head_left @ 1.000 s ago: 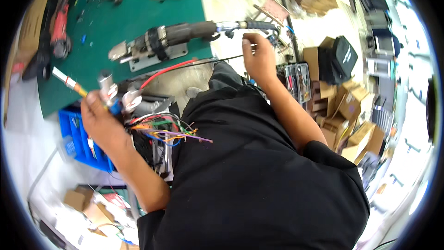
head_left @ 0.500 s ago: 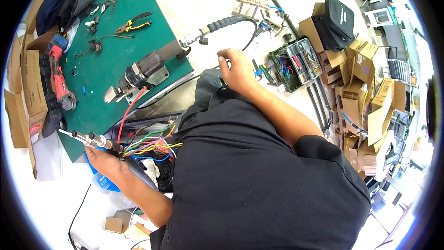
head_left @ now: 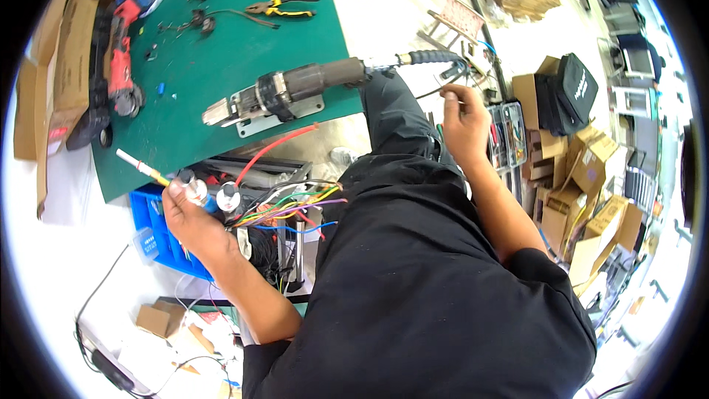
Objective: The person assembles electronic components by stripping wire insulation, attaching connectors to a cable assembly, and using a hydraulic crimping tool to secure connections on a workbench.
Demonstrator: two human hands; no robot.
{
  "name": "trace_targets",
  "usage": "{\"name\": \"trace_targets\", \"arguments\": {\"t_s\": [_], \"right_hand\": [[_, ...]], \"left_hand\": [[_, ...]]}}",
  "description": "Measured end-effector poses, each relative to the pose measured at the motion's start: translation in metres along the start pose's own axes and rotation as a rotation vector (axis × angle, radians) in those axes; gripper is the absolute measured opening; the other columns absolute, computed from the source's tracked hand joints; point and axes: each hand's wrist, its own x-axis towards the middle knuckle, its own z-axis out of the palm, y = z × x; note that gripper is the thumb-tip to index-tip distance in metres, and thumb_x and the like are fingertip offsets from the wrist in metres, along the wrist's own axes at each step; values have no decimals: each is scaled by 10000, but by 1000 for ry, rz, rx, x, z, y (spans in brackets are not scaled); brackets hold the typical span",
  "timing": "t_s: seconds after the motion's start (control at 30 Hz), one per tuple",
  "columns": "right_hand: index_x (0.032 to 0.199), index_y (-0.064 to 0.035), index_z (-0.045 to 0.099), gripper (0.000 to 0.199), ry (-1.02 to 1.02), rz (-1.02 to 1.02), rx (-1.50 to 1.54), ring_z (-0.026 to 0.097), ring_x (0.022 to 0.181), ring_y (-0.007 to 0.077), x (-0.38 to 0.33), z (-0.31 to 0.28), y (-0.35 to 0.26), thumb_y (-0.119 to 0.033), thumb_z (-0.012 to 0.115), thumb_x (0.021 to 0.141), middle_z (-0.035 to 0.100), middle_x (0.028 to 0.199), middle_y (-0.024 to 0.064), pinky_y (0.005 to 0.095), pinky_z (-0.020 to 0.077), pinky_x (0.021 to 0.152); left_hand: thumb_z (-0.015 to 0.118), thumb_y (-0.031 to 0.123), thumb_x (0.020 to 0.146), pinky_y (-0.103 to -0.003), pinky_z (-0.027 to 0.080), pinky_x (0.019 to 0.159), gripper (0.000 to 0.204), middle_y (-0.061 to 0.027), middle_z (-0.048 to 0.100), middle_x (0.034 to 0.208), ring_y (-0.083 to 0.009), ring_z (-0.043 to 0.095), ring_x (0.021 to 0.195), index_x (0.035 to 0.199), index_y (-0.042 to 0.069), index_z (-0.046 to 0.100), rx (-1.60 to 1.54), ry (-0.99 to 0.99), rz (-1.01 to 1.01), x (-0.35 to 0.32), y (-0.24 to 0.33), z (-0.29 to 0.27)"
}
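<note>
My left hand [head_left: 198, 220] is closed around a thin white and yellow stick [head_left: 151, 171], whose white end points up and left. Two cylinders with pale round tops, a near one [head_left: 195, 189] and another [head_left: 228, 196], stand right by its fingers; whether it touches them is hard to tell. A bundle of coloured wires [head_left: 295, 208] lies to the right of this hand. My right hand [head_left: 467, 124] hangs in the air with loosely bent fingers, its thumb apart from the index finger and nothing visible in it. Nearby is the black hose of a hydraulic crimping tool [head_left: 306, 80] lying on the green table.
Pliers [head_left: 282, 7] and a red angle grinder [head_left: 122, 66] lie on the green table [head_left: 177, 133]. Below it sits a blue bin [head_left: 151, 214]. An open toolbox [head_left: 508, 133], a black bag [head_left: 577, 96] and cardboard boxes [head_left: 591, 162] occupy the floor at right.
The view has shifted, so the table and crimping tool appear farther right. My left hand's stick now shows separately from the cylinders. My right hand appears farther right, still loosely bent.
</note>
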Motion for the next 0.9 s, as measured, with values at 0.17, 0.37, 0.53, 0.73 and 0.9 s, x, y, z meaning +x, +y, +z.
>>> {"name": "trace_targets", "arguments": {"t_s": [0.17,0.37,0.53,0.73,0.9], "right_hand": [[967,-14,671,121,-107,-40,-67,676,758,248,29,-2,-15,-84,579,932,697,891,134,326,531,689],[1000,-20,672,139,-242,-286,-37,669,758,237,89,32,-52,-70,566,926,693,903,132,338,515,704],[950,-6,656,93,-481,-563,68,646,750,229,139,66,-96,-6,579,897,691,894,123,329,504,702],[957,-2,653,108,-694,-701,117,644,799,213,169,90,-102,6,556,911,687,907,115,305,499,741],[1031,13,629,136,-669,-603,160,618,858,110,165,84,-95,-33,510,982,689,963,80,241,483,774]], "left_hand": [[492,308,1038,-232,396,580,324,1,536,747,-72,481,668,877,45,591,102,58,65,-12,17,15],[507,283,1033,-229,324,513,315,4,465,612,-60,431,552,884,12,566,95,78,27,-19,26,20],[511,279,1033,-220,310,488,304,7,451,596,-51,415,525,907,8,566,7,121,-90,-33,18,20],[512,239,1029,-214,313,497,269,15,457,612,-48,406,543,934,-4,575,15,163,-124,-51,22,25],[528,243,1023,-217,304,502,269,11,454,612,-47,394,554,948,-9,582,-19,135,-152,-64,21,26]]}}
